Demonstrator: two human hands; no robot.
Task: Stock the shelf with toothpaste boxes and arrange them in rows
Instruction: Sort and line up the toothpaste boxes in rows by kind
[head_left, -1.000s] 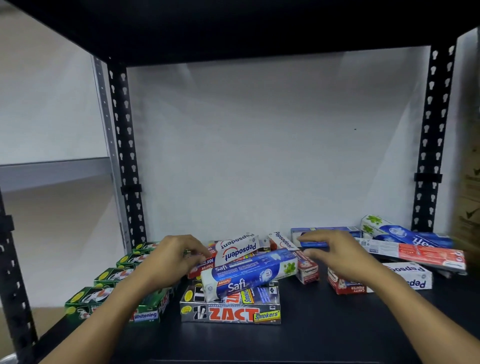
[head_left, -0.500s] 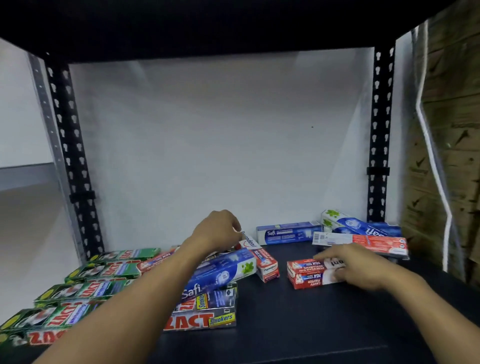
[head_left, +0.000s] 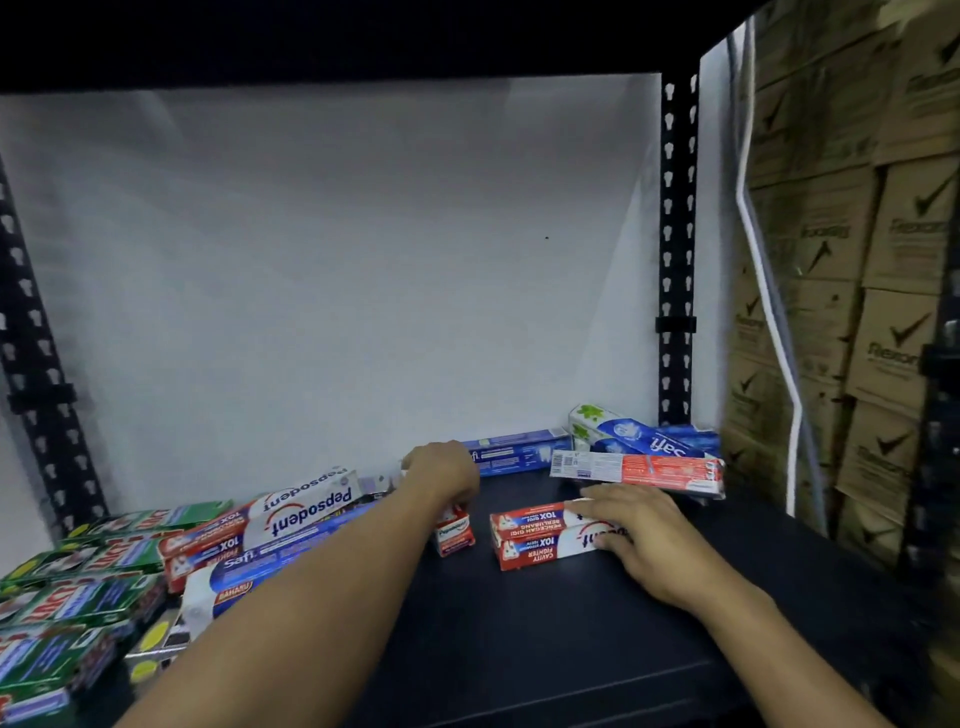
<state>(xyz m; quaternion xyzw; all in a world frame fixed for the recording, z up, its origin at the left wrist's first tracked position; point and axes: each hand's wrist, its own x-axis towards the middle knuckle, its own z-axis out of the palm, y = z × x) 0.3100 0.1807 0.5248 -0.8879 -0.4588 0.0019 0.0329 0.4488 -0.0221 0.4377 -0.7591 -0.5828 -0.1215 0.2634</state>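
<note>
**Shelf bay: toothpaste stock, hands and boxes**

1. Right hand (head_left: 644, 540): palm down, with the fingers fairly straight and spread. It rests on the right end of two red-and-white Pepsodent cardboard boxes (head_left: 537, 538). These lie side by side at mid-shelf with their long sides touching. The thumb sits against the near box's front face.

2. Left hand (head_left: 444, 470): lies over a small red-and-white toothpaste box (head_left: 454, 532), just left of the pair. Only the box's near end shows below the hand. The fingers are hidden behind the back of the hand, so whether they grip the box cannot be told.

3. Rear right, loose stock:
   - a long blue Safi box (head_left: 519, 452) against the wall
   - white-and-blue Safi boxes with green leaf print (head_left: 639, 434) beside the upright
   - a long red-and-white flat box (head_left: 639, 470) in front of them

4. Left, mixed heap:
   - a white Pepsodent box with red arc (head_left: 306, 506) on top
   - a blue-and-white Safi box (head_left: 249, 564), partly hidden by the left forearm
   - green Zact boxes (head_left: 78, 587) laid side by side, cut off by the frame edge, with blurred print

5. Setting:
   - black shelf board (head_left: 545, 649)
   - black perforated steel upright (head_left: 675, 260)
   - white back wall (head_left: 337, 260)
   - brown cardboard cartons (head_left: 857, 312) stacked beyond the rack on the right
   - a white cable (head_left: 769, 312) in front of the cartons
</note>
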